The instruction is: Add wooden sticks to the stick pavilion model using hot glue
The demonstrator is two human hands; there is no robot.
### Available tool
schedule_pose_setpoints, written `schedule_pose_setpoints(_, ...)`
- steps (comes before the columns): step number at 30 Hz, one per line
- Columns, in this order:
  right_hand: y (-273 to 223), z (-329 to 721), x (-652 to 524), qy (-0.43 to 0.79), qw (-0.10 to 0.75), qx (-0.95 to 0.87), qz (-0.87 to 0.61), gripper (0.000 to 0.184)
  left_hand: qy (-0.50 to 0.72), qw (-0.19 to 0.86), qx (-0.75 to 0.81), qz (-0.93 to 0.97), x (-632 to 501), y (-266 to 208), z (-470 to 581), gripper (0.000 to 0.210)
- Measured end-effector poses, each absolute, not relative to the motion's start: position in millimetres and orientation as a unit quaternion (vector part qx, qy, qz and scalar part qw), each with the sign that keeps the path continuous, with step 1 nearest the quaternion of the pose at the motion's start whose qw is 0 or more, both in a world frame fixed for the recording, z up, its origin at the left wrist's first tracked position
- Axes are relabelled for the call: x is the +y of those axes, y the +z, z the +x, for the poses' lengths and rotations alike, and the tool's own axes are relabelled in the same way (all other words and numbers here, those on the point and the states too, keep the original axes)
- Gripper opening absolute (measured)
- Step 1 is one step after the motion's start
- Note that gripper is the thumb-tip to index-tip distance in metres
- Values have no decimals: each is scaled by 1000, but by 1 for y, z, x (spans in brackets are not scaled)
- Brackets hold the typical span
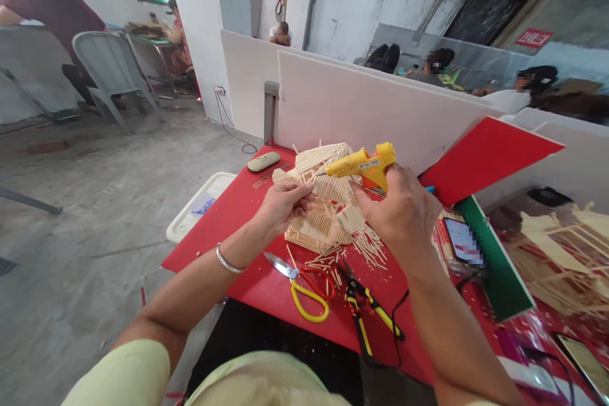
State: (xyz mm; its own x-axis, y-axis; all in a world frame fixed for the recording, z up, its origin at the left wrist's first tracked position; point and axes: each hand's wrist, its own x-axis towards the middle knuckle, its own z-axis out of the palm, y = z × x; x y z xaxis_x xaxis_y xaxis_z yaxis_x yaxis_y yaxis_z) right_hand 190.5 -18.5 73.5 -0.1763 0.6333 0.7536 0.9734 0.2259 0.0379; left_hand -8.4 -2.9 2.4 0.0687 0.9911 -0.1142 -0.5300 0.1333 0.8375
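Observation:
My right hand [404, 209] is wrapped round a yellow hot glue gun [364, 165], its nozzle pointing left. Just below the nozzle tip, my left hand [288, 203] pinches a thin wooden stick, mostly covered by the fingers. Behind and under both hands stands a small model house [311, 228] built of pale wooden sticks, with a slatted roof [323, 158]. Loose cut sticks [371, 246] lie scattered at its right and front. Nearer to me are scissors [307, 295] with yellow and red handles, and black-and-yellow pliers [364, 307].
The red tabletop [214, 241] bears a pale oval case [263, 162] at its far left corner. White partition boards [361, 101] rise behind it. To the right are a phone [464, 241], a green board [497, 260] and another stick model [561, 254]. Other people sit beyond the partition and at left.

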Motion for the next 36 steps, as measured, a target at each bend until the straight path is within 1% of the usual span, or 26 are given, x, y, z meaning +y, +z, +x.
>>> schedule_pose_setpoints(4, 74, 188, -17, -284, 299, -720, -559, 37, 581, 657, 364, 314, -6, 2, -9, 25)
schedule_pose_setpoints(10, 73, 187, -15, -311, 290, -723, -545, 30, 583, 654, 373, 306, -12, 4, -9, 25)
schedule_pose_setpoints(16, 74, 186, -16, -318, 269, -730, -542, 30, 586, 648, 377, 306, -12, 4, -10, 26)
schedule_pose_setpoints(31, 77, 187, -19, -316, 266, -732, -542, 31, 589, 647, 380, 300, -12, 6, -9, 25)
schedule_pose_setpoints(36, 75, 188, -17, -319, 262, -732, -542, 29, 588, 643, 383, 306, -12, 7, -7, 26)
